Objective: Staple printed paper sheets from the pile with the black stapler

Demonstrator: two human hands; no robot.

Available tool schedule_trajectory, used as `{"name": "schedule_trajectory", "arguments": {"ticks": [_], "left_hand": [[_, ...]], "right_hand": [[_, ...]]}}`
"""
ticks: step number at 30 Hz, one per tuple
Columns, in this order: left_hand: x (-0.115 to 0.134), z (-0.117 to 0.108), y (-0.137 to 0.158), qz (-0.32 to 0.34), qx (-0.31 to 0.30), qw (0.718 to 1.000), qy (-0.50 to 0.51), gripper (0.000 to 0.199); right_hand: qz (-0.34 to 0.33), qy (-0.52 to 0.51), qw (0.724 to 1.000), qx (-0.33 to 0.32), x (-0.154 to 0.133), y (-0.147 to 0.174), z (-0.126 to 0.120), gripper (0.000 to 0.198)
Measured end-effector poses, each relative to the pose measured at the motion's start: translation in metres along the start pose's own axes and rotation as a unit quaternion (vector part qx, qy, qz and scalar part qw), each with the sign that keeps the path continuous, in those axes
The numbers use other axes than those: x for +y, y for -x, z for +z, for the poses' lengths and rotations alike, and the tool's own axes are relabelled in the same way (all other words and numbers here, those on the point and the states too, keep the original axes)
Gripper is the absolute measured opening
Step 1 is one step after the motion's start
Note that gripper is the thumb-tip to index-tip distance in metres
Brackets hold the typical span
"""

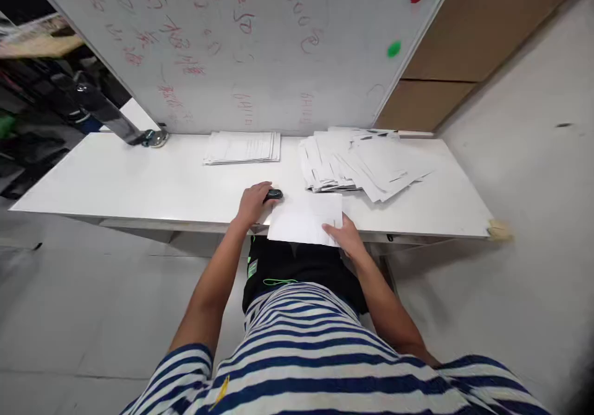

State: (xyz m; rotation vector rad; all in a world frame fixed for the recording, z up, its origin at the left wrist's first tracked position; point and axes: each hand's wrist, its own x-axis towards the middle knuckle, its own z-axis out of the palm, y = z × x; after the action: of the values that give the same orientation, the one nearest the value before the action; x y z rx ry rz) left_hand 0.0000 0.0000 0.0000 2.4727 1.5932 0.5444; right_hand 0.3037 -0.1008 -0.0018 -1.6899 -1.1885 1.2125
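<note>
My left hand (pixel 253 205) is closed around a small black stapler (pixel 274 194), whose rounded end sticks out past the fingers at the desk's front part. Just to its right, a few white sheets of paper (pixel 304 217) overhang the front edge of the desk. My right hand (pixel 344 234) grips these sheets at their lower right corner, thumb on top and fingers underneath. The stapler lies close to the sheets' upper left corner; I cannot tell whether they touch.
A messy pile of papers (pixel 366 161) spreads across the right of the white desk (pixel 116 174). A neater paper stack (pixel 244 148) lies at the back. Behind stands a whiteboard (pixel 278 50); a roll of tape (pixel 158 138) sits at the back left.
</note>
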Motion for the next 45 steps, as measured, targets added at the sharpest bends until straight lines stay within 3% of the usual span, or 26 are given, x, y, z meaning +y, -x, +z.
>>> {"name": "schedule_trajectory", "arguments": {"ticks": [6, 12, 15, 19, 23, 26, 28, 34, 38, 45], "left_hand": [[0.008, -0.005, 0.000, -0.011, -0.035, 0.999, -0.017, 0.041], [0.025, -0.038, -0.010, -0.050, -0.110, 0.992, 0.035, 0.053], [0.033, -0.047, -0.029, -0.101, -0.073, 0.991, 0.046, 0.055], [0.038, -0.036, -0.056, -0.147, -0.042, 0.988, 0.027, 0.053], [0.040, -0.015, -0.068, -0.207, -0.083, 0.975, -0.005, 0.055], [0.040, -0.009, -0.068, -0.221, -0.089, 0.971, -0.029, 0.058], [0.041, -0.008, -0.066, -0.219, -0.082, 0.972, -0.037, 0.058], [0.043, -0.007, -0.065, -0.207, -0.074, 0.974, -0.053, 0.057], [0.045, -0.009, -0.065, -0.217, -0.098, 0.971, -0.033, 0.057], [0.046, -0.007, -0.065, -0.213, -0.101, 0.971, -0.046, 0.054]], "right_hand": [[0.010, -0.027, 0.999, -0.026, 0.001, -0.003, 0.002, 0.055], [0.007, -0.056, 0.998, -0.042, -0.004, -0.006, 0.008, 0.056], [0.012, -0.085, 0.996, -0.040, -0.001, -0.007, 0.004, 0.048], [-0.006, -0.087, 0.995, -0.043, 0.004, -0.011, -0.006, 0.039], [-0.056, 0.033, 0.998, -0.020, -0.004, -0.017, -0.017, 0.029], [-0.136, 0.191, 0.972, -0.005, -0.011, -0.021, -0.023, 0.026], [-0.176, 0.226, 0.958, -0.009, -0.010, -0.025, -0.024, 0.028], [-0.203, 0.137, 0.969, -0.020, 0.008, -0.032, -0.026, 0.046], [-0.168, 0.054, 0.983, -0.046, 0.011, -0.036, -0.031, 0.047], [-0.122, 0.016, 0.990, -0.061, 0.003, -0.037, -0.036, 0.047]]}}
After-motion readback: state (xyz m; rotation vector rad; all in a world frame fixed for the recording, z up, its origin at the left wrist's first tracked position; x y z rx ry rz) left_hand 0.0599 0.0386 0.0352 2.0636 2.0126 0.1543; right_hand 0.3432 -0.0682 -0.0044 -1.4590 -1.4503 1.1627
